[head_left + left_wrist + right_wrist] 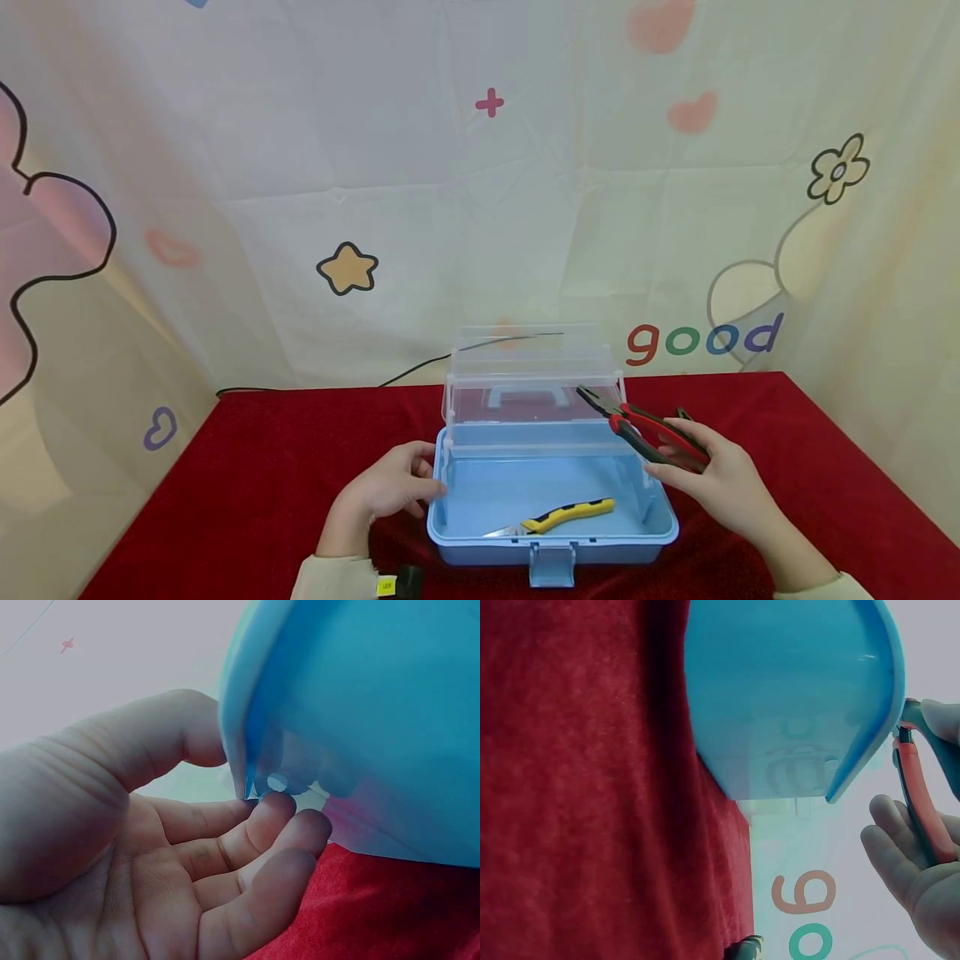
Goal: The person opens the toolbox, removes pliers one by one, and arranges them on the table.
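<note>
Head view: right hand (723, 479) has its fingers curled round the handles of the red-and-black metal pliers (643, 418), which sit in the air over the back right corner of the light-blue rectangular plastic toolbox (480, 553). Left hand (386, 483) grips the toolbox at its left edge, thumb on the rim, fingers bent outside below it. Clear plastic lid (536, 362) stands tipped back off the rear edge. Yellow-and-black handled metal tool (570, 514) lies in the toolbox along its front edge.

Doing it well, my read: pliers go between hand and toolbox, direction unclear from this. Brace lightly with the left so the toolbox doesn't skid on the red cloth-covered tabletop (285, 467). Level the pliers before crossing the right rim; nose points up toward the lid, easy to snag. Don't let the handles spread. Pass behind the yellow tool, not across it. Lower or lift, no dropping.

Hard to make out: nose overlaps the lid, can't tell if they touch. Yellow tool's tip meets the front rim and is partly hidden, so tool type uncertain. Small dark object (682, 412) behind the right hand is mostly covered, can't identify. Right wrist view: toolbox wall blocks the nose, thumb and handle run off the right edge. Left wrist view: toolbox interior not visible, rim hides the thumb tip.
</note>
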### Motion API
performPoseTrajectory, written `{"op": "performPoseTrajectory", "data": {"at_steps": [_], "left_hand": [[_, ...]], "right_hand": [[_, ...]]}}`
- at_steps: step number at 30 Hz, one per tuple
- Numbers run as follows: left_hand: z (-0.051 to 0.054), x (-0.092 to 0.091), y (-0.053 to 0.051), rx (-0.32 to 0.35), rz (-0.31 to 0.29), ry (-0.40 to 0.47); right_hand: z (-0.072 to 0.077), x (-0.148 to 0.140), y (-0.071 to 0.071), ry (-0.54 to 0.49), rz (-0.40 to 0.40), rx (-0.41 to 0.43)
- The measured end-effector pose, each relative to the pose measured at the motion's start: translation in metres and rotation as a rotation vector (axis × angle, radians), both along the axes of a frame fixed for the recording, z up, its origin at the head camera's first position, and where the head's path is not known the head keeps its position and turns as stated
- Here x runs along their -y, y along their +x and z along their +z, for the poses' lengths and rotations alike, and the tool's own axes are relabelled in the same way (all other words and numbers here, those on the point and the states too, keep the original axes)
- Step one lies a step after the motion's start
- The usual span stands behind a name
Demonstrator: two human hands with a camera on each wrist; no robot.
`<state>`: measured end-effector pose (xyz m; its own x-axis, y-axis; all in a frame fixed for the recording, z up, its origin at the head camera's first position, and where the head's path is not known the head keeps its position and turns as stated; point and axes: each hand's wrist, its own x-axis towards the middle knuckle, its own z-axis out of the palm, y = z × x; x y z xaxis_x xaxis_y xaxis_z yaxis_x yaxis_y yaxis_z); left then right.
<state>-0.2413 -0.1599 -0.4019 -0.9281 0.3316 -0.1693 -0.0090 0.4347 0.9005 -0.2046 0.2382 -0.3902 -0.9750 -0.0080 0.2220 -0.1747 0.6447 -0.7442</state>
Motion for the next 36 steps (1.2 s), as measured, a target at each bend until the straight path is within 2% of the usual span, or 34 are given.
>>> {"op": "performPoseTrajectory", "data": {"at_steps": [6, 13, 21, 27, 36], "left_hand": [[0.0, -0.001, 0.001, 0.002, -0.006, 0.005], [0.002, -0.003, 0.002, 0.0, -0.019, 0.006], [0.003, -0.002, 0.001, -0.005, -0.003, -0.015], [0.003, -0.001, 0.001, -0.007, 0.001, -0.026], [0.001, -0.001, 0.0, -0.003, 0.002, -0.024]], "right_hand": [[-0.004, -0.005, 0.005, -0.004, -0.044, 0.006], [-0.002, -0.017, 0.011, 0.022, -0.08, -0.045], [0.001, -0.023, 0.01, 0.027, -0.101, -0.044], [0.0, -0.025, 0.008, 0.031, -0.117, -0.02], [-0.005, -0.031, 0.006, 0.043, -0.151, -0.028]]}}
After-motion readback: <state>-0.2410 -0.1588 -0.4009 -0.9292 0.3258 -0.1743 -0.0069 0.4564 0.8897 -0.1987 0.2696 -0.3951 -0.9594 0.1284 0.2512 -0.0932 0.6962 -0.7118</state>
